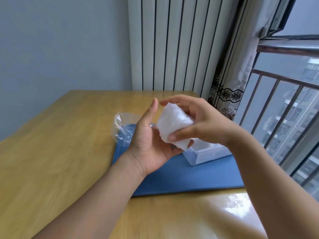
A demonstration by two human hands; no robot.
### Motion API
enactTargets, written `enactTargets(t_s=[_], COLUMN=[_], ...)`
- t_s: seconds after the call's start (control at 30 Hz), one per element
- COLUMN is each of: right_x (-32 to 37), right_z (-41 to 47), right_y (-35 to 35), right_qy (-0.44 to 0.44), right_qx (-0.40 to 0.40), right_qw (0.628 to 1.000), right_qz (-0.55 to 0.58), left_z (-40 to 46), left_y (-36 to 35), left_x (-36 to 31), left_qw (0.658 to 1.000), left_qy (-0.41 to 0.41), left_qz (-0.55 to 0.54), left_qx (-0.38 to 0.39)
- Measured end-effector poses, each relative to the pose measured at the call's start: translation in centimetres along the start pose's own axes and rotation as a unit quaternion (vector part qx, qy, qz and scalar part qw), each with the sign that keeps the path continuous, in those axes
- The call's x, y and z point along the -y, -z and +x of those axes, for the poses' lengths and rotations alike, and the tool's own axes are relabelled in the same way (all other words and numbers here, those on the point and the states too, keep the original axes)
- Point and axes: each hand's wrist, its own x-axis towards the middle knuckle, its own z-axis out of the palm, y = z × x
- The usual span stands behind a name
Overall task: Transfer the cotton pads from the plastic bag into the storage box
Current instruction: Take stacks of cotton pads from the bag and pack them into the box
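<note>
- A stack of cotton pads (174, 125) is pinched by the right hand (203, 121) at frame centre, steadied against the flat, spread left hand (151, 140).
- The plastic bag (123, 128) is seen lying emptied at centre left.
- The stack has yet to be placed in the storage box (207, 153) just below it.

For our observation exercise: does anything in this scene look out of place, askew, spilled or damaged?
Nothing stands out. The stack of cotton pads is held above the storage box, the right hand gripping it, the left hand open against it. The empty plastic bag lies crumpled on the blue mat, as expected.
</note>
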Motion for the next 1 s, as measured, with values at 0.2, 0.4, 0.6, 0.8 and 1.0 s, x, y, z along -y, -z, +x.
enactTargets(t_s=[0.2, 0.4, 0.6, 0.8, 1.0], right_x=[-1.9, -3.2, -3.6, -4.7, -5.4], right_z=[0.3, -0.1, -0.6, -0.6, -0.8], right_y=[1.2, 0.4, -0.4, 0.1, 0.4], right_qy=[-0.055, 0.006, 0.053, 0.024, 0.063], right_qx=[0.191, -0.004, -0.029, -0.034, -0.090], right_qw=[0.979, 0.999, 0.994, 0.995, 0.990], right_qz=[0.051, 0.033, 0.095, 0.087, 0.084], left_z=[0.0, 0.3, 0.2, 0.1, 0.2], left_y=[1.2, 0.7, 0.1, 0.0, -0.2], left_x=[-0.2, -0.4, -0.2, -0.1, 0.2], left_qw=[0.984, 0.996, 0.998, 0.996, 0.996], left_qy=[0.108, 0.036, 0.022, 0.023, 0.010], left_qz=[0.130, 0.064, 0.035, 0.069, 0.062], left_qx=[0.050, -0.048, -0.055, -0.061, -0.069])
